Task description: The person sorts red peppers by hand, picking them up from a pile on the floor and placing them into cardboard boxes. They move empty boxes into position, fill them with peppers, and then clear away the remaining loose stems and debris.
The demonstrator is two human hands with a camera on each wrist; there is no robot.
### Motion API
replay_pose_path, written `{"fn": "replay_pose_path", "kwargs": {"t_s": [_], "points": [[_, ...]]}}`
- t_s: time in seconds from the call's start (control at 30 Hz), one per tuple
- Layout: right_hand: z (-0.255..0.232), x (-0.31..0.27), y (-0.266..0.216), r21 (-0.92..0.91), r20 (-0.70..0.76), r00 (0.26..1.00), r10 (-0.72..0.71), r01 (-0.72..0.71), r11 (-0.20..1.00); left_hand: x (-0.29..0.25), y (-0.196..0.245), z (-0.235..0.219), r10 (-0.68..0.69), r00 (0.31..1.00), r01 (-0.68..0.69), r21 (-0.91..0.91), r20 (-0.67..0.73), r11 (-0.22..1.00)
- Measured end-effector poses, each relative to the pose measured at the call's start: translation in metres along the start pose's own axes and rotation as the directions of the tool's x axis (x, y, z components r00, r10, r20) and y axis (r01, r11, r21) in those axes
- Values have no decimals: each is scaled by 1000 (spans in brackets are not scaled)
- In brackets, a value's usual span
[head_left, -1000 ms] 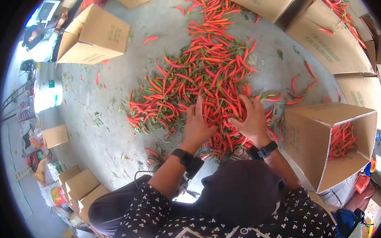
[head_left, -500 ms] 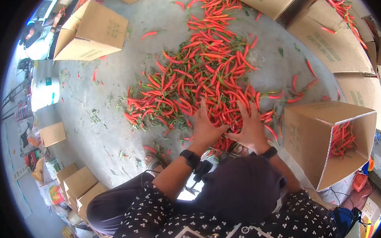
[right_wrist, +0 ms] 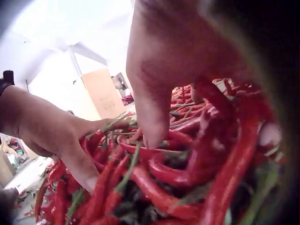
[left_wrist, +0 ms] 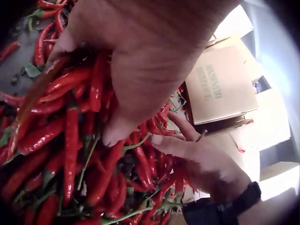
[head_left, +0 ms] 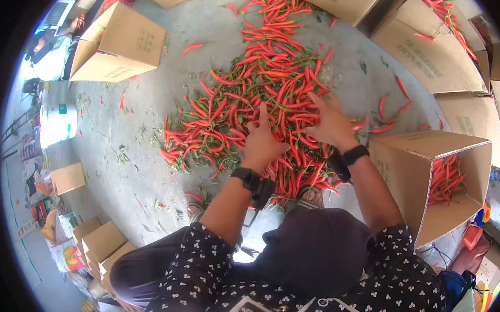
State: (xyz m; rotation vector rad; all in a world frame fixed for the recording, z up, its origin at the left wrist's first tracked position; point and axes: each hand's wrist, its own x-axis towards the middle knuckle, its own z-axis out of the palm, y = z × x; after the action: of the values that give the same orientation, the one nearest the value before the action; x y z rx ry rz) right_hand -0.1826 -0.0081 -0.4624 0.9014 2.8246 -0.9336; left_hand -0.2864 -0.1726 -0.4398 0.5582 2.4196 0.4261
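Note:
Red chili peppers (head_left: 279,75) with green stems lie in a long heap on the grey floor. Both hands touch the near part of that heap, a short gap between them. The left hand (head_left: 262,148) has its index finger stretched forward and its thumb out toward the right hand (head_left: 332,128), whose fingers are spread. In the left wrist view the left hand (left_wrist: 140,61) arches over peppers (left_wrist: 70,136), thumb tip down among them. Seen from the right wrist, the right hand (right_wrist: 183,51) reaches down into peppers (right_wrist: 164,187); its far fingertips are partly hidden.
An open carton (head_left: 398,176) with peppers inside lies at the right, beside the right forearm. More cartons (head_left: 426,62) stand at the upper right, another (head_left: 125,41) at the upper left. Loose peppers (head_left: 403,87) are scattered about. A sandalled foot (head_left: 310,196) is by the heap's near edge.
Both hands have moved forward, away from the body, further over the heap, and stand wider apart than half a second ago. More peppers show near the feet.

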Motion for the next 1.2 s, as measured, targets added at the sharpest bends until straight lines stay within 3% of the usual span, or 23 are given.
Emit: {"fn": "replay_pose_path", "kwargs": {"t_s": [0.03,0.1,0.23,0.33,0.37,0.43,0.5,0.57,0.6,0.67,0.7,0.73,0.77,0.8,0.83,0.9,0.93,0.97,1.07,1.1,1.13,1.17,1.2], "points": [[0,6,-4,-1,3,1000,1,-1,1000,4,1,1,18,1000,-18,38,9,999],[-8,17,-20,-56,161,987,30,-21,998,7,-5,3,38,999,-39,77,17,996],[-5,-9,-16,-52,219,976,-2,14,999,-4,-27,5,126,989,-135,114,84,984],[-1,-38,-18,56,181,983,22,-33,998,-16,-32,8,125,990,-131,98,71,987],[2,-42,-19,56,186,982,25,-36,998,-20,-31,7,120,992,-122,67,33,990],[10,-46,-18,-45,59,998,-29,32,998,-21,-23,5,89,995,-94,96,49,991],[25,-43,-5,3,37,999,-24,24,1000,-21,-24,6,63,996,-70,125,56,990],[30,-37,13,53,11,1000,-16,16,998,-17,-41,11,158,988,-157,93,1,983],[28,-35,23,158,-73,997,-27,38,987,-12,-53,13,160,987,-159,92,-1,983],[18,-35,36,258,-160,987,-16,57,965,-7,-70,8,255,962,-265,-109,-98,958],[9,-35,41,608,-29,982,185,-130,784,-5,-72,3,260,961,-269,-110,-95,957],[1,-35,44,838,163,935,315,-300,456,-3,-74,-2,219,976,-207,-400,-16,893],[-5,-36,39,838,159,935,317,-298,457,-3,-67,-11,200,977,-107,-650,70,752],[-9,-39,31,934,174,958,227,-233,269,-8,-51,-21,163,972,28,-780,167,625],[-10,-42,22,982,168,977,132,-177,61,-13,-32,-27,164,973,26,-780,164,625],[-2,-43,-3,982,181,977,110,-185,32,-17,2,-30,218,946,139,-909,239,393],[1,-43,-14,980,196,976,93,-197,3,-15,14,-22,220,947,134,-910,234,393],[-3,-45,-26,981,194,977,91,-195,4,-12,24,-12,216,950,149,-933,227,327],[-16,-50,-41,945,104,983,150,-145,292,-13,27,-9,261,932,192,-953,253,236],[-19,-48,-35,946,103,983,151,-143,291,-13,28,-11,314,908,220,-953,279,210],[-24,-47,-30,869,-28,991,131,-41,494,-11,27,-15,314,908,219,-953,279,211],[-27,-47,-23,740,-149,985,85,54,671,-8,22,-22,307,910,182,-935,277,305],[-30,-47,-13,740,-147,985,88,51,670,-6,18,-28,300,913,144,-907,276,397]]}}
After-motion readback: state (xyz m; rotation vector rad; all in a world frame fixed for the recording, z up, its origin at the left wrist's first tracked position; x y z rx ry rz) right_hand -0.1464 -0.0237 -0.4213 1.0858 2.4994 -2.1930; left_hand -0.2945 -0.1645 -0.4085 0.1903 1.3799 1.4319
